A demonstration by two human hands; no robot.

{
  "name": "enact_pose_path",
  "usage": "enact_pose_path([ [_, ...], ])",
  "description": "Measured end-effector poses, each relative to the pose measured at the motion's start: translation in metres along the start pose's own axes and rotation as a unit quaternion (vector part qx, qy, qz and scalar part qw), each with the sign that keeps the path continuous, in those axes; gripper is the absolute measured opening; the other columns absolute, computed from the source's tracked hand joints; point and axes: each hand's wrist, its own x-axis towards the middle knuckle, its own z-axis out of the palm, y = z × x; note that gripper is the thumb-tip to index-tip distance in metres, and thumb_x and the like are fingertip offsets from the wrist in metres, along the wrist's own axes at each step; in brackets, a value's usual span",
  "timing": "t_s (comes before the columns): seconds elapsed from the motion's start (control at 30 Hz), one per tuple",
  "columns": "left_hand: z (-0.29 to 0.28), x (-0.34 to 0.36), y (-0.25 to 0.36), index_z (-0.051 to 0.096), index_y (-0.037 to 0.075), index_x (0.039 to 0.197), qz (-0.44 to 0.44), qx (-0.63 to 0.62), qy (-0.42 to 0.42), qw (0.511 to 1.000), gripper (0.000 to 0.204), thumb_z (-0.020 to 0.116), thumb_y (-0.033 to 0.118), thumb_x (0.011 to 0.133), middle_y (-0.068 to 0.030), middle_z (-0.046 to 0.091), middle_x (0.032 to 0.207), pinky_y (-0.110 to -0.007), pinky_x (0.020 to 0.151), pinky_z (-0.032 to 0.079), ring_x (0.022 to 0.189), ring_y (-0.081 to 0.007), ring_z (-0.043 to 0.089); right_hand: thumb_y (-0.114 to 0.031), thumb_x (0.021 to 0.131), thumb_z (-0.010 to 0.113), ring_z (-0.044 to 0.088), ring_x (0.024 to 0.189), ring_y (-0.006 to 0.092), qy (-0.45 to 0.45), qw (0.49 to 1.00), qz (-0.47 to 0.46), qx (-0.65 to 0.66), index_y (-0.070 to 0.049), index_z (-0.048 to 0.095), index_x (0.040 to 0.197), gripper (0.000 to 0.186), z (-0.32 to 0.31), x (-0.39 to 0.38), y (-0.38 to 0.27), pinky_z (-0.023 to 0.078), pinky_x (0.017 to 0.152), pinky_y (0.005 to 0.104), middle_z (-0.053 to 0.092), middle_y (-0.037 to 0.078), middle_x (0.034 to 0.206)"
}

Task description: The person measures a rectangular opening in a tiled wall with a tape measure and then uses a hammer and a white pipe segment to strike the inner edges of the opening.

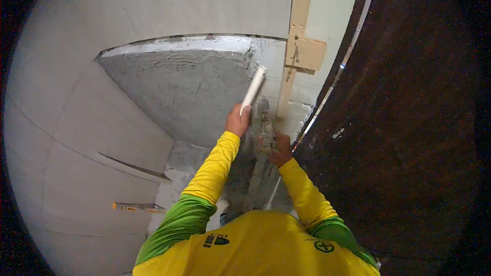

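My left hand (238,119) grips a white rod-like piece (253,84) that tilts up toward the right. Just right of it, my right hand (279,148) is closed on a long, narrow, mortar-coated tool (266,122); its exact kind is hard to make out. Both hands are in front of a grey mortar-covered recess (179,84) with a white, rough strip (199,43) along its upper edge. Right of the rod, a pale wooden batten (299,10) with a short nailed block (310,53) stands against the pale surface.
Large grey tiled surfaces (71,148) surround the recess on the left and top. A yellow level (133,207) lies low on the left, with a dark slit above it. A dark brown surface (404,112) fills the right, edged by a long thin striped strip (358,30).
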Motion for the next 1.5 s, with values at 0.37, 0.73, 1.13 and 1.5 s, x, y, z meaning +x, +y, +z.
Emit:
enact_pose_path([
  [0.37,-0.014,0.007,0.025,0.051,0.003,0.088,0.033,0.061,0.073,0.995,0.041,0.047,0.044,0.089,-0.0235,0.059,0.076,-0.047,0.061,0.044,0.072,-0.0432,0.057,-0.023,0.065,0.072,0.062,0.077,0.0234,-0.042,0.99,-0.075,-0.112,-0.005,0.061,0.098,0.039,-0.008,0.009,-0.027,0.049,0.07,0.0339,0.065,0.01,0.084],
  [0.73,-0.026,0.004,0.006,0.052,0.004,0.087,0.043,0.089,0.068,0.993,0.041,0.047,0.044,0.088,-0.0242,0.058,0.073,-0.049,0.059,0.043,0.069,-0.0448,0.056,-0.024,0.077,0.066,0.058,0.059,0.0229,0.031,0.97,-0.159,-0.183,-0.008,0.061,0.082,0.018,0.005,0.032,-0.061,0.046,0.055,0.0349,0.062,0.007,0.072],
  [1.13,-0.027,0.008,0.012,0.052,0.003,0.089,0.038,0.073,0.057,0.995,0.043,0.046,0.046,0.088,-0.0256,0.058,0.077,-0.049,0.062,0.043,0.073,-0.0459,0.056,-0.035,0.08,0.062,0.058,0.06,0.0272,-0.036,0.986,-0.024,-0.159,-0.007,0.062,0.087,0.029,0.013,0.066,-0.014,0.047,0.058,0.0373,0.063,0.011,0.071],
  [1.5,-0.032,0.011,0.007,0.052,0.002,0.085,0.066,0.065,0.055,0.994,0.039,0.048,0.041,0.089,-0.022,0.057,0.071,-0.044,0.058,0.043,0.067,-0.0403,0.057,-0.022,0.079,0.061,0.041,0.055,0.0127,0.098,0.987,-0.097,-0.084,-0.007,0.049,0.066,0.023,0.022,0.033,-0.07,0.034,0.05,0.0301,0.042,0.002,0.057],
])
